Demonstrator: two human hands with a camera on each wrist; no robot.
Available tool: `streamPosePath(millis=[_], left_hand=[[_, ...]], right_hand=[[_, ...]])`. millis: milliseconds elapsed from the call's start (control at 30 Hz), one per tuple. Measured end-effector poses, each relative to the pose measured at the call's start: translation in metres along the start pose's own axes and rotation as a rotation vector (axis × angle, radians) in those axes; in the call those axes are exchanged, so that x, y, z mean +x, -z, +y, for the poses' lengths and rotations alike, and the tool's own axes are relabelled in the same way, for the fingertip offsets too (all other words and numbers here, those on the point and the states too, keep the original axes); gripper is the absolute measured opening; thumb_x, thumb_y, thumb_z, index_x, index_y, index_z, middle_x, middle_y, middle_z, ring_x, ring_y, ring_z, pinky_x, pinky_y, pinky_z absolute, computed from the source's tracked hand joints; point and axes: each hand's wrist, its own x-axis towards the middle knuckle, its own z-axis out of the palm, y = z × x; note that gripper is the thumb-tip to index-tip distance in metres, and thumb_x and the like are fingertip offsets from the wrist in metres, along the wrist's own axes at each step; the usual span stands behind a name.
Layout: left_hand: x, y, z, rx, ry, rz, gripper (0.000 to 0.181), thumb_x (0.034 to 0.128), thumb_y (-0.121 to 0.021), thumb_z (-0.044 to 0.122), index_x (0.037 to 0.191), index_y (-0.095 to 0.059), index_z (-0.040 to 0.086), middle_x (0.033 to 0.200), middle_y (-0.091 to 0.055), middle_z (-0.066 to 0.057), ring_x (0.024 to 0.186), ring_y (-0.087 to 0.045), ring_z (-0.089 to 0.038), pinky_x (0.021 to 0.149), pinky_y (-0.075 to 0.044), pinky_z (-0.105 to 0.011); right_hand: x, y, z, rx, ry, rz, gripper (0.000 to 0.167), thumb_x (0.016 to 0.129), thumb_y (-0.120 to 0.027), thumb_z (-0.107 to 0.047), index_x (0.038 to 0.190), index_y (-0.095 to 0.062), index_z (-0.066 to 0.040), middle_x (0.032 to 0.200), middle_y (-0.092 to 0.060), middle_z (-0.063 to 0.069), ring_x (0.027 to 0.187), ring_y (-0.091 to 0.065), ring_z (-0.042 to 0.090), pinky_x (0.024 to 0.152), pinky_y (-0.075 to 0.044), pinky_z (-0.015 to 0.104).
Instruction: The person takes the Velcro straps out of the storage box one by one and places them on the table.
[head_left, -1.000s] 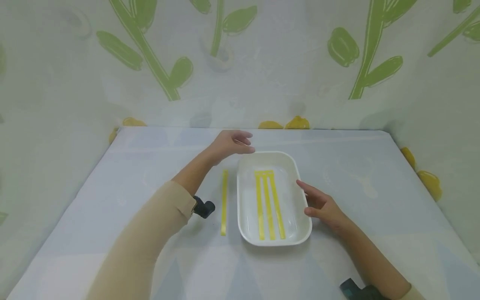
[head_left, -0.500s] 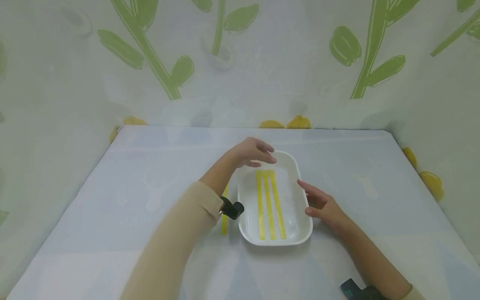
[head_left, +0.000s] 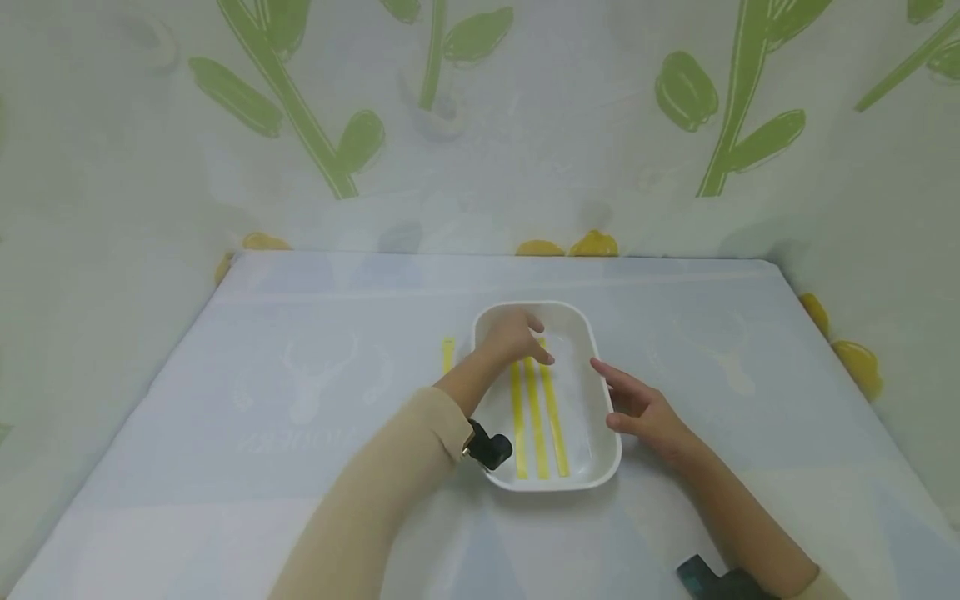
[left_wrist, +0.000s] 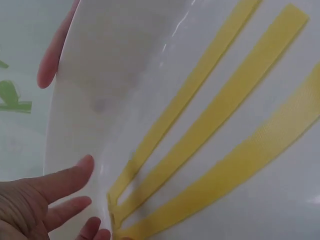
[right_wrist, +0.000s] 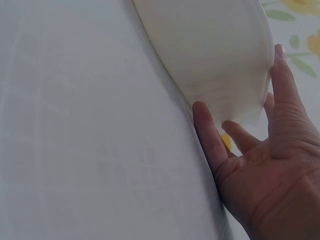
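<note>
A white rectangular dish (head_left: pixel 592 467) holds several yellow strips; three long ones (head_left: pixel 536 417) lie side by side lengthwise, meeting at the far end. My left hand (head_left: pixel 513 335) is over the far left part of the dish, fingers spread with nothing between them; in the left wrist view the hand (left_wrist: pixel 50 200) is beside the joined strip ends (left_wrist: pixel 116 212). With its fingertips, my right hand (head_left: pixel 651 421) touches the dish's right side; in the right wrist view, the hand (right_wrist: pixel 265 165) has its fingers against the outer wall (right_wrist: pixel 215 55).
Another yellow strip (head_left: pixel 447 354) lies on the table left of the dish, partly hidden by my left arm. The pale patterned table (head_left: pixel 300 292) ends at a wall with green plant drawings (head_left: pixel 688 92). Dark wrist cameras sit on both wrists.
My left hand has moved from beyond the dish's far left corner, right and nearer, to over the strips' far ends. The right hand and dish stay put.
</note>
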Motion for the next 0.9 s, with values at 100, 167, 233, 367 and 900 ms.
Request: streamPosePath(millis=[100, 167, 233, 367, 900], left_hand=[[0.001, -0.006, -0.003, 0.072, -0.021, 0.031, 0.056, 0.0665, -0.086, 0.017, 0.118, -0.064, 0.007, 0.126, -0.059, -0.005, 0.122, -0.048, -0.024, 0.102, -0.04, -0.03], [0.002, -0.01, -0.006, 0.127, -0.038, 0.048, 0.057, 0.0654, -0.086, 0.018, 0.117, -0.064, 0.008, 0.125, -0.06, -0.005, 0.122, -0.047, -0.024, 0.107, -0.034, -0.032], [0.004, -0.014, -0.008, 0.169, -0.055, 0.057, 0.058, 0.0648, -0.087, 0.019, 0.117, -0.065, 0.008, 0.124, -0.061, -0.004, 0.122, -0.047, -0.024, 0.11, -0.028, -0.035], [0.006, -0.023, -0.008, 0.229, -0.073, 0.061, 0.06, 0.0649, -0.087, 0.023, 0.119, -0.064, 0.009, 0.125, -0.059, -0.005, 0.124, -0.045, -0.026, 0.112, -0.024, -0.038], [0.003, -0.044, 0.003, 0.281, -0.061, 0.094, 0.052, 0.0669, -0.085, 0.033, 0.115, -0.068, 0.023, 0.129, -0.048, -0.006, 0.124, -0.035, -0.026, 0.091, -0.044, -0.039]], right_hand=[[0.0, 0.0, 0.001, 0.006, 0.008, -0.003, 0.067, 0.087, -0.066, -0.011, 0.147, -0.036, -0.016, 0.15, -0.036, 0.007, 0.114, -0.051, 0.002, 0.088, -0.048, 0.02], [-0.001, 0.0, 0.002, 0.02, 0.021, -0.006, 0.067, 0.087, -0.065, -0.009, 0.146, -0.036, -0.015, 0.148, -0.039, -0.001, 0.114, -0.052, 0.004, 0.089, -0.048, 0.02], [-0.001, 0.0, 0.002, 0.031, 0.034, -0.016, 0.066, 0.087, -0.065, -0.008, 0.146, -0.036, -0.014, 0.146, -0.04, -0.009, 0.114, -0.052, 0.005, 0.089, -0.048, 0.02], [0.0, -0.001, 0.002, 0.046, 0.049, -0.029, 0.066, 0.087, -0.065, -0.008, 0.146, -0.036, -0.014, 0.142, -0.041, -0.016, 0.114, -0.052, 0.005, 0.09, -0.047, 0.019], [-0.001, -0.001, 0.003, 0.063, 0.06, -0.039, 0.066, 0.088, -0.066, -0.01, 0.146, -0.036, -0.014, 0.14, -0.042, -0.02, 0.114, -0.052, 0.004, 0.09, -0.047, 0.018]])
